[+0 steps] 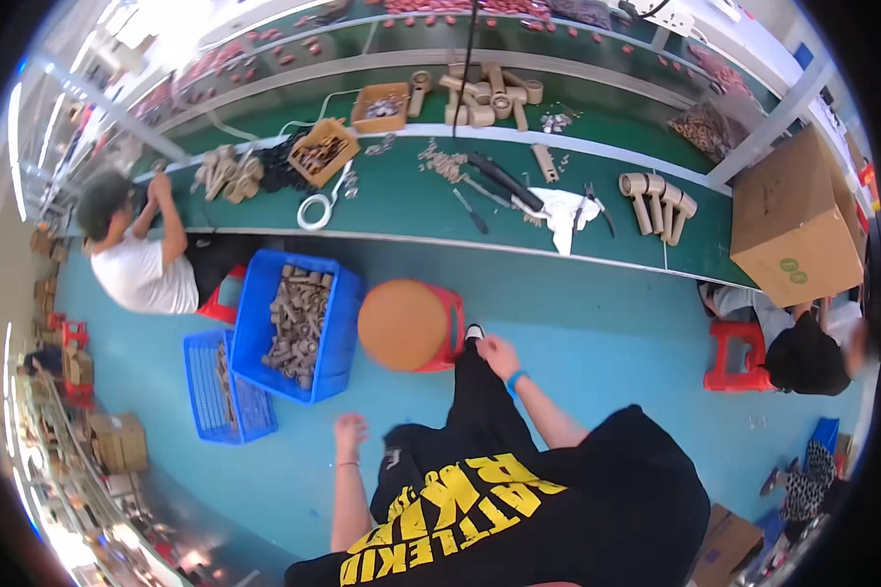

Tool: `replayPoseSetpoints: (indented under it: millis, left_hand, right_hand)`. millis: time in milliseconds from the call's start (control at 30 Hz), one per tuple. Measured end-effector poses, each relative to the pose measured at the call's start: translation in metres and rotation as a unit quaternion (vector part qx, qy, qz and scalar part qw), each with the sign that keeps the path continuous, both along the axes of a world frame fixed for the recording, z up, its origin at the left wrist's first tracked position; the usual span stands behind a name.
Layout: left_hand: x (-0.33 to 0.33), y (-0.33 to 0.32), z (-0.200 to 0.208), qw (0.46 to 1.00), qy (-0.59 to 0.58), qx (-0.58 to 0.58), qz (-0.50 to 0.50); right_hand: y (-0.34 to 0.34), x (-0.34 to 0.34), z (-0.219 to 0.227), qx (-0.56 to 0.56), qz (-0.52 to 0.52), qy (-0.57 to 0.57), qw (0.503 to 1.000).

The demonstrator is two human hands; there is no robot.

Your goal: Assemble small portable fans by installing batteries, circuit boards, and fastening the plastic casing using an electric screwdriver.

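Workshop floor (578, 323), teal, with long green worktop (411, 205) across the far side. Left hand (349, 430) hanging over bare floor, fingers loosely spread, nothing held. Right hand (499, 357) resting on own black trouser leg (475, 401), fingers relaxed and open, nothing held; blue wristband (516, 380) on that wrist. Round stool (406, 325) just beside right hand, toward worktop. Blue crate (299, 323) of brown parts left of stool; second, flatter crate (227, 386) touching its left side. Brown mallets (659, 203) near worktop's right end, cardboard box (796, 220) beyond. Seated person (142, 264) at worktop's left end.
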State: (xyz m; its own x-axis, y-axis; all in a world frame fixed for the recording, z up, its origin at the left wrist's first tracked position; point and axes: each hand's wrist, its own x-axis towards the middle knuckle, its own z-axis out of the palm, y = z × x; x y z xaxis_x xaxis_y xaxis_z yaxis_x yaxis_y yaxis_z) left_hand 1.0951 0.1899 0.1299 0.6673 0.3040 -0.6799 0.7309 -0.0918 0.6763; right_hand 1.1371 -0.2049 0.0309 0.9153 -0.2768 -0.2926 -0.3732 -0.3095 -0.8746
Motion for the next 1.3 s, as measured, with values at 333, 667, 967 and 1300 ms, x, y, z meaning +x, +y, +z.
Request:
replayPoseSetpoints:
  millis: [333,667,967,1300]
  left_hand:
    - [0.291,-0.192,0.061,0.832,-0.404,0.185,-0.331]
    - [0.422,-0.213,-0.004,0.707,-0.603,0.174,-0.326]
    - [0.438,-0.183,-0.011,0.708,-0.616,-0.028,-0.345]
    - [0.504,-0.173,0.095,0.535,-0.661,0.176,-0.495]
  right_hand:
    - [-0.013,0.405,0.155,-0.2,0.018,-0.25,0.947]
    - [-0.089,0.553,0.1,-0.628,-0.154,-0.091,0.757]
    - [-0.046,0.54,0.147,-0.584,-0.146,-0.27,0.752]
    - [0.011,0.361,0.232,-0.229,0.149,-0.304,0.912]
